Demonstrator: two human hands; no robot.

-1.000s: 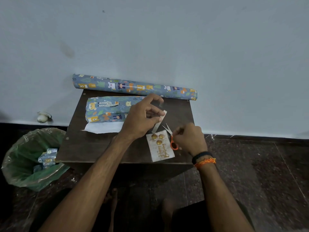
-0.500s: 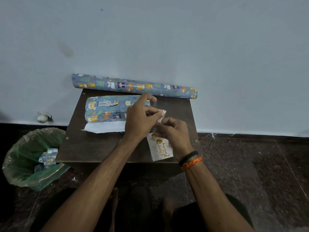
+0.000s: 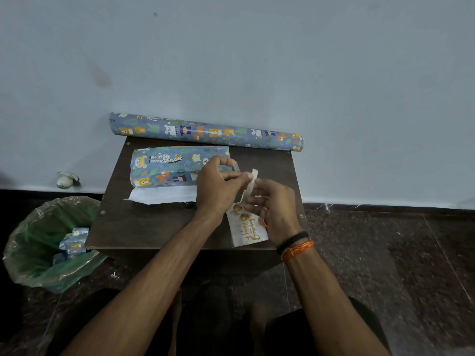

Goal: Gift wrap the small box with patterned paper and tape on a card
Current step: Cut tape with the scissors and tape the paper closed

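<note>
Both hands work a strip of tape (image 3: 250, 185) above the card (image 3: 246, 227): left hand (image 3: 218, 186) pinches its top, right hand (image 3: 275, 211) closed lower down; keep it taut and untwisted. The wrapped box (image 3: 164, 167) waits behind on the desk (image 3: 144, 224)

We see a green plastic-lined waste bin (image 3: 38, 242) standing on the dark speckled stone floor (image 3: 385, 265) left of our dark brown wooden table (image 3: 144, 224), while a small white round object (image 3: 64, 180) rests against the pale blue wall (image 3: 231, 60).
</note>
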